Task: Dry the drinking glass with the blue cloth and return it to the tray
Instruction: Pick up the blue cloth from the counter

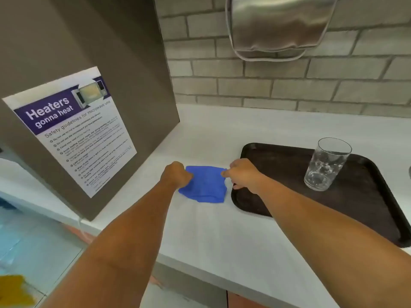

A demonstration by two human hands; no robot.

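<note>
A folded blue cloth lies on the white counter, just left of a dark brown tray. My left hand pinches the cloth's left edge. My right hand pinches its upper right corner, its fingers over the tray's left rim. A clear drinking glass stands upright on the far part of the tray, to the right of both hands, with water drops inside. Neither hand touches it.
A grey cabinet side with a microwave safety poster rises close on the left. A brick wall runs along the back, with a steel dispenser mounted above. The white counter ends at its front edge below my forearms.
</note>
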